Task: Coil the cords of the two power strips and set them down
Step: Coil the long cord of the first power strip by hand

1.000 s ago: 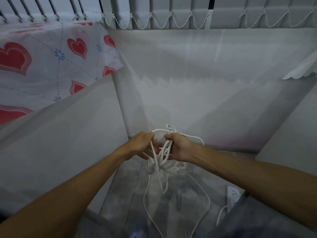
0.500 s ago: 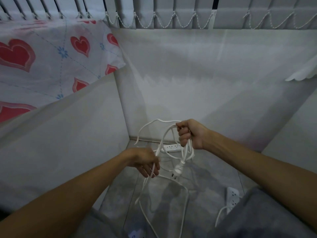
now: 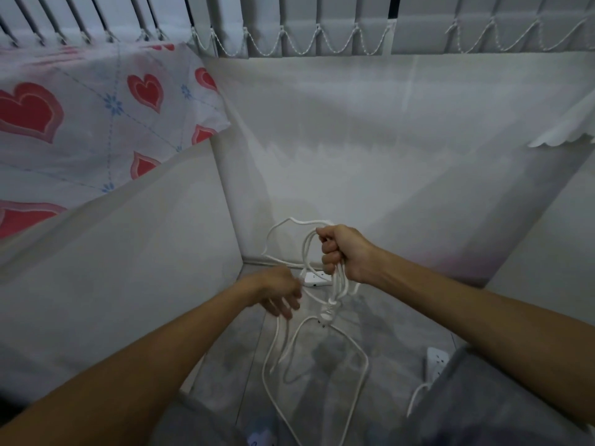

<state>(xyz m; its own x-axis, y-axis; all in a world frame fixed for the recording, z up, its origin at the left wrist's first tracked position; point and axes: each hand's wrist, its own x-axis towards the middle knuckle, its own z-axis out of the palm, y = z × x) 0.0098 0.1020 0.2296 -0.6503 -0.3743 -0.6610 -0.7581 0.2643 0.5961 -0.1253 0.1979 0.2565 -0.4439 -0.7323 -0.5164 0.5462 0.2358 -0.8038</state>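
You are mid-coil on the first cord (image 3: 338,286). Slack loops trail across the floor (image 3: 322,355) toward 6 o'clock. The gathered turns hang from your right hand (image 3: 349,255), which is fisted tight around them. Your left hand (image 3: 278,294), at 8 o'clock of the right, is blurred, so its grip on the strand cannot be confirmed.

Judged next: draw up slack and lay another turn.

One power strip (image 3: 317,279) lies on the floor at 12 o'clock. The second power strip (image 3: 436,360) lies at 4 o'clock, untouched. The plug (image 3: 328,312) dangles below the fist.

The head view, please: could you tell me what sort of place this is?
Probably a bedroom corner at home: heart-print sheet at left, vertical blinds above, tiled floor with a power strip.
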